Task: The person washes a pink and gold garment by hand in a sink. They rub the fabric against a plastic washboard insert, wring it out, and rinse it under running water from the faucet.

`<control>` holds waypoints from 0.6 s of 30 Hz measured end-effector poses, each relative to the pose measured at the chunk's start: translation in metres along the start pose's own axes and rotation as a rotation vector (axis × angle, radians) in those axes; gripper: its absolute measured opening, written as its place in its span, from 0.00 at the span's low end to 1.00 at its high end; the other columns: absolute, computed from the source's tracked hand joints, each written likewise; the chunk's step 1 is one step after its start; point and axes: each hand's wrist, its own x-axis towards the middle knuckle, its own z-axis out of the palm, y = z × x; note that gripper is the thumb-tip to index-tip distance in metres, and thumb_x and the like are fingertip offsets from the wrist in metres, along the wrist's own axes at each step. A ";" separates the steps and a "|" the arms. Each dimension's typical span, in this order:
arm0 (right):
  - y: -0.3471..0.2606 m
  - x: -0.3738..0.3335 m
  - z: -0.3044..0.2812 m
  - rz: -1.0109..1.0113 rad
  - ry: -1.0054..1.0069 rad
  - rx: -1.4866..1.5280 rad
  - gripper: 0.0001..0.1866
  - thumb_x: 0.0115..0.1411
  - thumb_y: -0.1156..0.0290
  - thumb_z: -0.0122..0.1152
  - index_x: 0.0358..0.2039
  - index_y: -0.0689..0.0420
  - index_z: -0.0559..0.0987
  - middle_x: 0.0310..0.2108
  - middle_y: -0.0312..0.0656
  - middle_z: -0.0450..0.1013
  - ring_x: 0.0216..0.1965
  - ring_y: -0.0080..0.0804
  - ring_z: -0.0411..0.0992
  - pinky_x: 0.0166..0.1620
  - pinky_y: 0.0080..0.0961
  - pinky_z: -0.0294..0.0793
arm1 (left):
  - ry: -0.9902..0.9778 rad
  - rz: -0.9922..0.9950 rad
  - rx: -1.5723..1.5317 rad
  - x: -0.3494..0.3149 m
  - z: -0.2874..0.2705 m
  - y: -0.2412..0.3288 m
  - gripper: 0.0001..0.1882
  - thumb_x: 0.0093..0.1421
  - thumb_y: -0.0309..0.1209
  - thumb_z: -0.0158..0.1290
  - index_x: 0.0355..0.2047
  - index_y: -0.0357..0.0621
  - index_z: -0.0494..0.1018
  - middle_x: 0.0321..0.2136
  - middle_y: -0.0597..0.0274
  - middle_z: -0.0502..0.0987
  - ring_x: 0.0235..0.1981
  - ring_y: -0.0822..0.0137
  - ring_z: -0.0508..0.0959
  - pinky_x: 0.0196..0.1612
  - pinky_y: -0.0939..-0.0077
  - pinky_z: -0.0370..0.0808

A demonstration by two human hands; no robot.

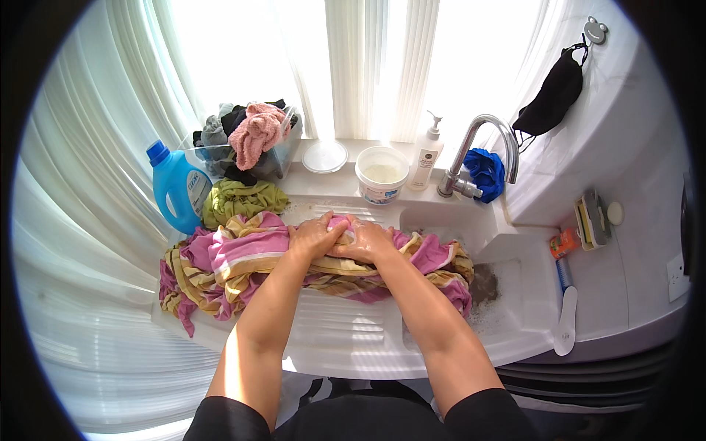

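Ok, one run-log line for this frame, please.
left hand: pressing striped cloth | right hand: on same cloth, touching left | cloth: draped over ribbed washboard, end in sink basin

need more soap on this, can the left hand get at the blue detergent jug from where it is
Probably yes. The left hand rests on the striped cloth, and the blue detergent jug stands upright to its left past the green garment, with nothing tall between; it would have to let go of the cloth.

Black sleeves, pushed-up; bare forearms.
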 end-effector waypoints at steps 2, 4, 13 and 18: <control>0.000 -0.010 -0.020 -0.026 -0.317 0.008 0.50 0.39 0.32 0.65 0.60 0.51 0.72 0.55 0.56 0.69 0.58 0.51 0.67 0.57 0.54 0.63 | 0.001 0.170 -0.073 0.000 0.017 -0.019 0.32 0.61 0.58 0.49 0.57 0.49 0.71 0.46 0.45 0.78 0.51 0.44 0.75 0.60 0.44 0.62; 0.020 -0.061 -0.013 -0.281 -0.012 0.047 0.46 0.40 0.41 0.68 0.57 0.53 0.74 0.45 0.50 0.72 0.51 0.46 0.70 0.54 0.48 0.65 | 0.140 0.427 -0.204 -0.046 0.019 -0.033 0.32 0.57 0.57 0.55 0.53 0.48 0.73 0.41 0.50 0.78 0.47 0.47 0.75 0.58 0.38 0.60; 0.048 -0.025 0.013 -0.182 0.135 -0.027 0.36 0.46 0.47 0.69 0.52 0.58 0.76 0.40 0.51 0.75 0.46 0.49 0.73 0.53 0.45 0.69 | 0.356 0.320 0.073 0.000 0.059 -0.008 0.22 0.64 0.52 0.50 0.30 0.45 0.77 0.31 0.53 0.79 0.37 0.52 0.77 0.40 0.54 0.70; 0.033 -0.015 0.002 -0.155 0.236 0.135 0.21 0.54 0.54 0.61 0.36 0.62 0.80 0.35 0.55 0.77 0.40 0.54 0.74 0.43 0.46 0.72 | 0.198 0.268 -0.132 0.027 0.040 -0.009 0.24 0.63 0.53 0.52 0.28 0.42 0.77 0.28 0.52 0.78 0.31 0.48 0.77 0.38 0.52 0.72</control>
